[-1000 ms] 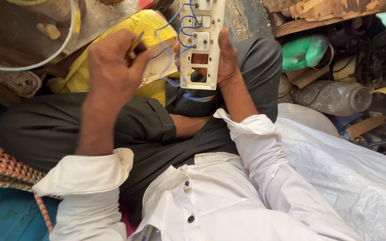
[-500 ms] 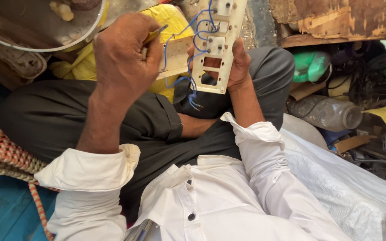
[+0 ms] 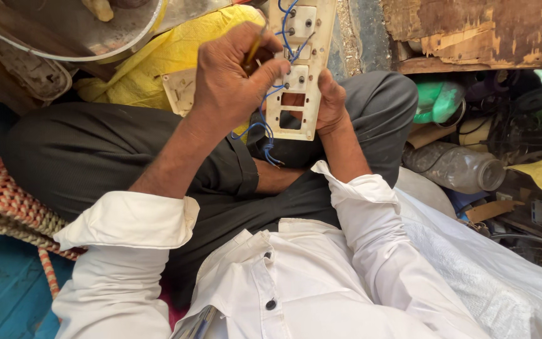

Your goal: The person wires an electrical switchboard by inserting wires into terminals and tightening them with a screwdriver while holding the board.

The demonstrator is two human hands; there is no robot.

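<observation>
My right hand (image 3: 332,103) grips a cream switch panel (image 3: 301,69) from behind, holding it upright over my lap. The panel has rectangular cut-outs and fitted switch backs, and blue wires (image 3: 263,133) loop across it and hang below. My left hand (image 3: 228,76) is closed around a thin tool with a yellow-orange handle (image 3: 253,50), its tip against the panel's wired side. Both white sleeves are rolled up, and my crossed legs in dark trousers lie beneath the hands.
A smaller cream plate (image 3: 179,91) rests on a yellow bag (image 3: 158,56) behind my left hand. A metal basin (image 3: 64,34) sits top left, a clear plastic bottle (image 3: 454,167) and green bag (image 3: 437,100) right, worn wood (image 3: 472,31) top right, a woven mat (image 3: 7,210) left.
My left hand with the tool has moved right and closed in on the panel's wires. The panel stays in my right hand; the view has shifted slightly.
</observation>
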